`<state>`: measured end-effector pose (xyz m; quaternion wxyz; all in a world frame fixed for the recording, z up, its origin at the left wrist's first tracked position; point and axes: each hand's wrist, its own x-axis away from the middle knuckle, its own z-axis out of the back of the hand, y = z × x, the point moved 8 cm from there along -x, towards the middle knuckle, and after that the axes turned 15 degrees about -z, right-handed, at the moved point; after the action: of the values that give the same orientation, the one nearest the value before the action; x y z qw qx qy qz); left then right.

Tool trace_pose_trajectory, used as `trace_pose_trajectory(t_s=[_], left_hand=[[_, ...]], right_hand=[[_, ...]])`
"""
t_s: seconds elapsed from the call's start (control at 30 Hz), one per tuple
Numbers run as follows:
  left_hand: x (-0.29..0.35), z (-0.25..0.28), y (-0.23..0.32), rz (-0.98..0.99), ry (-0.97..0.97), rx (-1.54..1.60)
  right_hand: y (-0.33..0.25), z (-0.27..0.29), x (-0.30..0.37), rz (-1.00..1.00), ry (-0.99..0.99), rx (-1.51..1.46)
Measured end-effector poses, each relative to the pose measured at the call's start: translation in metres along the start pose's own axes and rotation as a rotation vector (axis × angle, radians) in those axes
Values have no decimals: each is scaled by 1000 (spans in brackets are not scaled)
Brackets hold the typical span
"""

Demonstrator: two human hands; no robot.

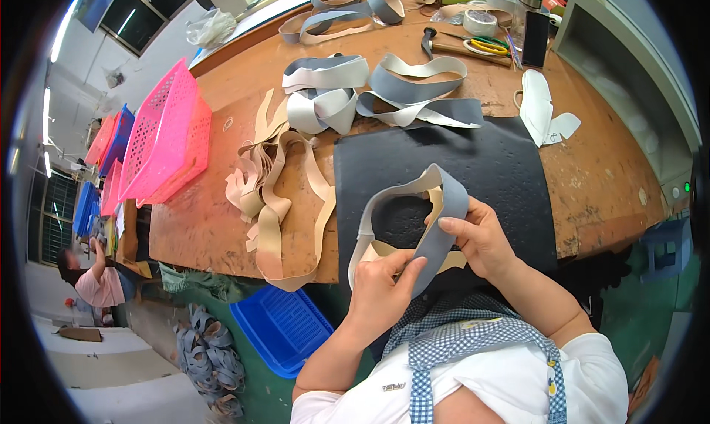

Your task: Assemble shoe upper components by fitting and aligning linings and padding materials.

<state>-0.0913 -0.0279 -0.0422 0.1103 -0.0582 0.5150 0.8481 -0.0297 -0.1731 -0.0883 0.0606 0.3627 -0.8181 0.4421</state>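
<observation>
Both my hands pinch a grey-blue strap loop (pixel 442 235) with a pale inner side, held upright over a black mat (pixel 510 172). At its lower edge my left hand (pixel 381 287) is closed on the band. My right hand (pixel 477 239) grips the right side, thumb on the grey face and fingers behind. A tan strip (pixel 435 202) shows inside the loop; whether it is joined to the band I cannot tell. Left of the mat lies a heap of tan strips (pixel 275 202). Beyond the mat are several grey-and-white strap loops (pixel 418 83).
A pink basket (pixel 166 143) stands at the table's left edge, and a blue basket (pixel 285 328) is below. Grey loops (pixel 211 357) are piled on the floor. A hammer (pixel 466 52), scissors (pixel 488 46), bottle (pixel 526 17) and white pieces (pixel 538 109) lie far right. A person (pixel 96 280) sits far left.
</observation>
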Motion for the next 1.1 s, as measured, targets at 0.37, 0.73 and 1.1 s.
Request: trace_pose_trajectory(t_s=[0.37,0.73,1.1], left_hand=[[2,-6,-10,32,4,147],[2,-6,-10,86,-58,118],[1,20,18,-201,208,-292]], right_hand=[[0,10,-3,17,68,28],[-5,11,-12,7,78,14],[-51,5,-45,103,140,48]])
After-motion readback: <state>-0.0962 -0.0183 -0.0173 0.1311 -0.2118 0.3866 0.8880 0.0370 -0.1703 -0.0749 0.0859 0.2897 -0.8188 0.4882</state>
